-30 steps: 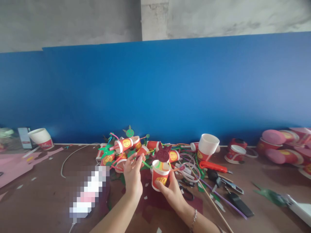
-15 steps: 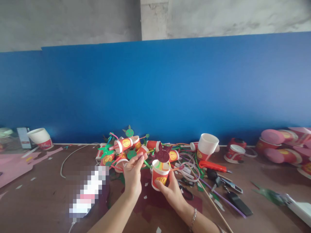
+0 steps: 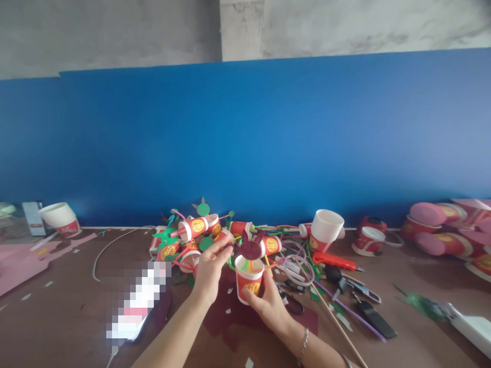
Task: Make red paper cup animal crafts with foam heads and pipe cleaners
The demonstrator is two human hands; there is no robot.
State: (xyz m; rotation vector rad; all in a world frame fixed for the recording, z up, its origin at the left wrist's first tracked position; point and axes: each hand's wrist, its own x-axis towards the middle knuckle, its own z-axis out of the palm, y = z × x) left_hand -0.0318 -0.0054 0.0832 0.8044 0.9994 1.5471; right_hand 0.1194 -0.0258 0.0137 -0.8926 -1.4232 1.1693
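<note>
Around the lower right side of a red-and-white paper cup (image 3: 245,294) my right hand (image 3: 270,304) is closed, keeping it upright above the table. A dark maroon paper cutout of an eared animal head (image 3: 250,249) stands at the cup's rim, and coloured strips show inside. Short tube-like pieces stick out from the cup's sides, a green one (image 3: 231,262) on the left and an orange-pink one (image 3: 273,264) on the right. My left hand (image 3: 210,268) is pinched just left of the rim, close to the green piece; whatever its fingertips hold is hidden.
Behind my hands lies a pile of decorated paper cups (image 3: 194,228). Further right are stacked white cups (image 3: 326,225), an orange-red cutter (image 3: 335,261), keys (image 3: 339,283) and a wooden stick (image 3: 333,317). A lit phone (image 3: 134,312) lies left; scissors-like tool (image 3: 466,327) far right.
The cutout and cup have tilted or turned slightly, and the cup sits a little lower. My left hand's fingers have shifted slightly beside the rim. My right hand keeps its grip.
</note>
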